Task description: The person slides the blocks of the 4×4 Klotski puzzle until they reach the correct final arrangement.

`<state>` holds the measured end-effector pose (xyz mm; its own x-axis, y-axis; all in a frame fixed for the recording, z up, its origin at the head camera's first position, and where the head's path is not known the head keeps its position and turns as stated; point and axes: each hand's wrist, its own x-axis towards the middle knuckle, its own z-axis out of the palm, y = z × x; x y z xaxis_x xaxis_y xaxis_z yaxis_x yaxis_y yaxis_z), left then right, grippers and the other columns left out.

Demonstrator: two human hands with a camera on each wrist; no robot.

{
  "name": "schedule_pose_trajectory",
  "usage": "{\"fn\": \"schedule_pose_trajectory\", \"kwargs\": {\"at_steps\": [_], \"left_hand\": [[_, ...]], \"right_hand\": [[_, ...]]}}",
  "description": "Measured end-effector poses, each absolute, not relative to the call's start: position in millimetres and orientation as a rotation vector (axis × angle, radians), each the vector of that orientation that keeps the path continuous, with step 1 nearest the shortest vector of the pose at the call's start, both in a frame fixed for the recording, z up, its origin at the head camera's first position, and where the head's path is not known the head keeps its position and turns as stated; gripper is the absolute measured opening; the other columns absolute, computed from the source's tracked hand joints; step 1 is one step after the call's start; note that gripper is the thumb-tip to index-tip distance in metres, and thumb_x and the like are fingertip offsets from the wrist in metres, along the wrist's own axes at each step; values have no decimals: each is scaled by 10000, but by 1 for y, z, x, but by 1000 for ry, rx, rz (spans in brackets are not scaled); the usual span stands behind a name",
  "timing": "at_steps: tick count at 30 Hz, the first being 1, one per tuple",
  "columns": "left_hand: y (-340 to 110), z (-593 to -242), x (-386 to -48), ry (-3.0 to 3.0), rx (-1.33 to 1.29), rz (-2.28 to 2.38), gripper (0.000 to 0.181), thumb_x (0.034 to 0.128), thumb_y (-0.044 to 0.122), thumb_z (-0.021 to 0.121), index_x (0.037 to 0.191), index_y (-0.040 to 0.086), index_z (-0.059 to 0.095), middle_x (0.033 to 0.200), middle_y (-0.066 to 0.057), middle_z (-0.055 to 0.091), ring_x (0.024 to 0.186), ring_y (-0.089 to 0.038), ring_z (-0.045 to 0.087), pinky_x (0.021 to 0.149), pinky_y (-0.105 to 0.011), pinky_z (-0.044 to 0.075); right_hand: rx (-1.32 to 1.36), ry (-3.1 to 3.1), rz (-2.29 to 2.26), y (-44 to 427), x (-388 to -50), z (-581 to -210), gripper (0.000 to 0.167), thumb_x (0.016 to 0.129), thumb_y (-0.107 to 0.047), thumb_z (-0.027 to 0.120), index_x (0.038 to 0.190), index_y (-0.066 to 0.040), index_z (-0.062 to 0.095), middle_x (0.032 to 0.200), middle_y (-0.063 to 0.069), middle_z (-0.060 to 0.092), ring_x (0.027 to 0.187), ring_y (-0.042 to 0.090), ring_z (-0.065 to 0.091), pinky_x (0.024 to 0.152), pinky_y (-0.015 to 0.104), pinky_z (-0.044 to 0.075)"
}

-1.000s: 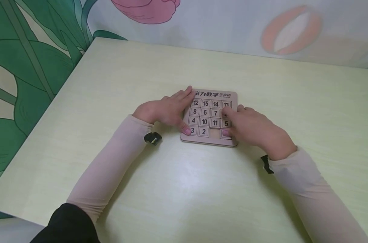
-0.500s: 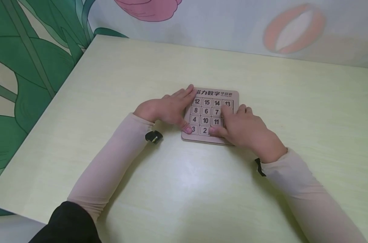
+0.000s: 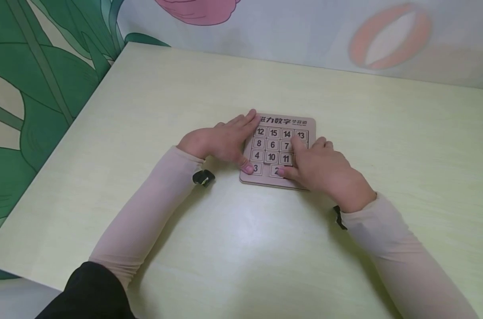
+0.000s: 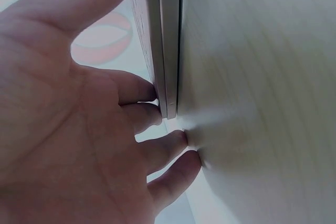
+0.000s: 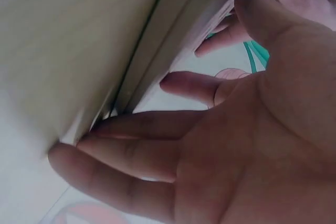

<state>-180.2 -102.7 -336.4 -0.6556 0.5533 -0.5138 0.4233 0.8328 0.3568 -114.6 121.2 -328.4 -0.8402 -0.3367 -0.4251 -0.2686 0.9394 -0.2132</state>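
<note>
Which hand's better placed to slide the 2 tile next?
Right, probably: the right hand has its thumb on the 2 tile; the left hand is at the left edge of the board, thumb at the 3 tile.

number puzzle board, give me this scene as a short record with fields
board: brown rectangular puzzle board with numbered square tiles, lying on a pale yellow-green table
left hand: along the board's left side, thumb at tile 3
right hand: thumb on tile 2, index finger over the right column
top row: 12, 15, 14, 13
second row: 8, 6, 7, last covered
third row: 4, 10, 11, last covered
bottom row: 3, gap, 2, rest hidden
</note>
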Motion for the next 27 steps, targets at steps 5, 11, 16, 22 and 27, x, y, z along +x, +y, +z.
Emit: {"fn": "schedule_pose_trajectory", "kwargs": {"at_steps": [5, 11, 16, 22, 27], "left_hand": [[-102, -335, -179, 2375, 704, 274, 1297, 777, 566, 798, 1618, 128, -88, 1666, -45, -174, 1523, -269, -107, 1190, -555, 69], [-104, -336, -181, 2362, 706, 296, 1296, 779, 562, 799, 1618, 134, -91, 1663, -40, -186, 1520, -261, -122, 1190, -555, 54], [-105, -338, -183, 2341, 706, 311, 1233, 840, 525, 770, 1613, 149, -114, 1654, -20, -215, 1514, -240, -146, 1179, -586, 42], [-103, -338, -184, 2334, 707, 330, 1204, 865, 486, 762, 1610, 133, -117, 1654, -30, -214, 1514, -246, -146, 1169, -613, 46], [-101, -338, -184, 2335, 714, 321, 1206, 864, 488, 763, 1610, 124, -112, 1653, -40, -218, 1515, -257, -142, 1168, -617, 48]], "right_hand": [[-479, 2574, -217, 127, -117, -324, 603, 1003, -463, 594, 1366, -49, 348, 985, 232, 465, 949, 417, 474, 727, 542, 488], [-517, 2551, -227, 131, -118, -323, 624, 1022, -420, 576, 1435, -30, 317, 1066, 255, 471, 1033, 437, 457, 810, 575, 464], [-543, 2519, -250, 139, -119, -322, 708, 1023, -439, 568, 1544, -59, 274, 1218, 321, 457, 1126, 457, 456, 884, 615, 455], [-553, 2461, -371, 157, -123, -320, 950, 863, -371, 810, 1602, -131, 264, 1450, 355, 368, 1331, 533, 346, 1039, 680, 324], [-534, 2480, -366, 158, -123, -320, 1019, 793, -326, 871, 1597, -153, 270, 1505, 383, 292, 1370, 581, 266, 1056, 707, 279]]}}
